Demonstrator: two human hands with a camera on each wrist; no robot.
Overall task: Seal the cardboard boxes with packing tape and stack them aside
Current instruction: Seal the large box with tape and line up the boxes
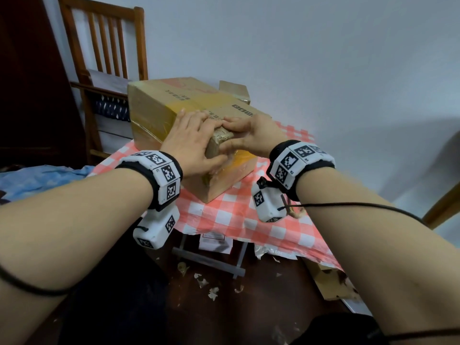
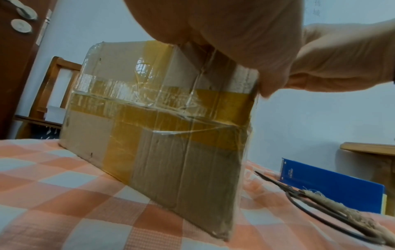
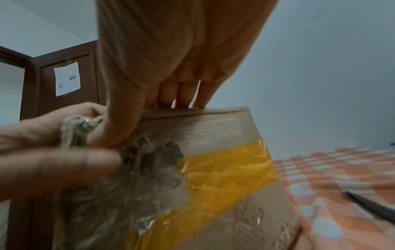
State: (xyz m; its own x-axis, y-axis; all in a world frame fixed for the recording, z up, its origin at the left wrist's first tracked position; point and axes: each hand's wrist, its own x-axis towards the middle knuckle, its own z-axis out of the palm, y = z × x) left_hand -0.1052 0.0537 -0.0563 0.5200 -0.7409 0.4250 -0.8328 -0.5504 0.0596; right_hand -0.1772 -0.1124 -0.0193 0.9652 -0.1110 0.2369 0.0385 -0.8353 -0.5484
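**Box nearly sealed; corner strip going down**

Your desk (image 1: 239, 220), under its red-and-white check cloth, fills the centre of the head view. On it the cardboard box (image 1: 159, 105) stands tipped, one lower edge on the cloth, already crossed by yellow and clear tape. A second box (image 1: 234, 89) shows behind it at upper centre; whether that one is sealed cannot be told.

Your left hand (image 1: 191, 143) lies flat on the near corner, fingers (image 1: 199, 118) straight and pressed together. Your right hand (image 1: 251, 135) pinches a crumpled wad of tape (image 3: 79, 130) at that corner between thumb and fingertips. Scissors (image 2: 333, 214) lie on the cloth at the lower right of the left wrist view.

Judging from this, taping looks almost finished; smoothing this end and stacking the box aside are not yet done.
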